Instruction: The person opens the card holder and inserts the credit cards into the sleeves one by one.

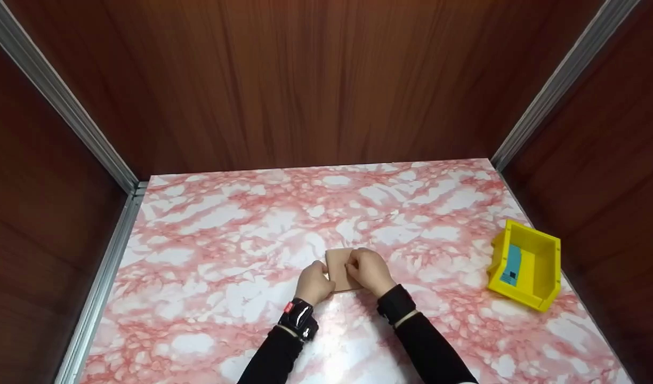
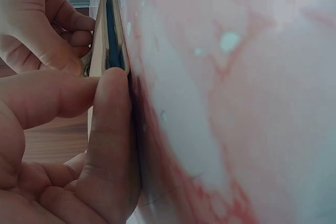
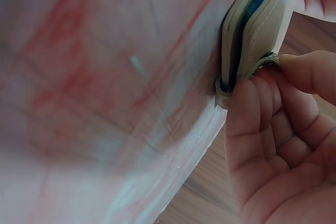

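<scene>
A tan leather wallet (image 1: 338, 269) lies folded on the table in the middle of the head view. My left hand (image 1: 313, 284) pinches its left edge between thumb and fingers. On the other side, my right hand (image 1: 373, 271) has its fingers curled at the wallet's right part. The right wrist view shows the stitched wallet (image 3: 270, 27) edge-on, with blue between its layers. There the right thumb and fingers pinch a small curved tab (image 3: 266, 60) on its face. In the left wrist view, the wallet's layers (image 2: 118, 22) stand slightly apart above the left fingertips.
A yellow plastic bin (image 1: 546, 250) with a blue label (image 1: 512, 265) inside stands at the table's right edge. The table (image 1: 209, 240) has a red and white marbled top. Brown wood-grain panels (image 1: 305, 80) with metal corner rails enclose it at the back and sides.
</scene>
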Demonstrator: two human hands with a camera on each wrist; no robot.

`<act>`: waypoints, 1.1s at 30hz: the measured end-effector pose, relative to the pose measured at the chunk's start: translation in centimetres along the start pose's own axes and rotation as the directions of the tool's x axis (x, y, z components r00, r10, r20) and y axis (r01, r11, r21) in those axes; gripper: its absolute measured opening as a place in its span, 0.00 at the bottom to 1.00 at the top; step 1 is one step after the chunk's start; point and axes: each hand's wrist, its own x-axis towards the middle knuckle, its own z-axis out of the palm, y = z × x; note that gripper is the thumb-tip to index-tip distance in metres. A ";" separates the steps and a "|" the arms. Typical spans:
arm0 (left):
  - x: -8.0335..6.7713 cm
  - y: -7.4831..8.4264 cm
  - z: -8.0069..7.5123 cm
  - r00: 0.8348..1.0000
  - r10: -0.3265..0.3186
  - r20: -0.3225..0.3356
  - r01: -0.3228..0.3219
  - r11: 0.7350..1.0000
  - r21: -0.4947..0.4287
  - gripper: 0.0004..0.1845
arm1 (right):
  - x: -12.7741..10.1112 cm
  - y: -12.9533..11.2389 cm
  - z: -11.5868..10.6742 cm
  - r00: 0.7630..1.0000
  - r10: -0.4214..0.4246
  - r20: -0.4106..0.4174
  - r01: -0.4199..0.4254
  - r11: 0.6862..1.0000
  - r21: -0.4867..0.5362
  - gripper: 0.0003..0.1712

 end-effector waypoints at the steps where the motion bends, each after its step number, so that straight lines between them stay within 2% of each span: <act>1: 0.0 0.0 0.0 1.000 0.001 -0.001 -0.001 1.000 0.001 0.14 | 0.0 0.0 0.0 1.000 0.000 0.000 0.000 1.000 0.008 0.11; 9: 0.0 0.0 -0.1 1.000 0.009 -0.006 -0.009 1.000 0.001 0.13 | 0.1 0.2 -0.2 1.000 0.024 0.003 -0.024 0.997 0.076 0.12; 19: -0.1 0.1 -0.3 1.000 0.000 -0.003 0.000 1.000 -0.010 0.14 | 0.2 0.5 -0.6 0.994 0.105 0.044 -0.110 0.982 0.154 0.13; 27: -0.1 0.0 -0.1 1.000 0.000 -0.006 0.000 1.000 -0.007 0.15 | -0.1 1.2 -1.6 0.995 0.096 -0.026 -0.092 0.989 0.119 0.03; 33: 0.0 -0.1 0.1 1.000 -0.001 -0.006 0.001 1.000 -0.006 0.15 | -0.3 1.8 -2.2 0.996 0.045 -0.081 -0.038 0.996 0.082 0.05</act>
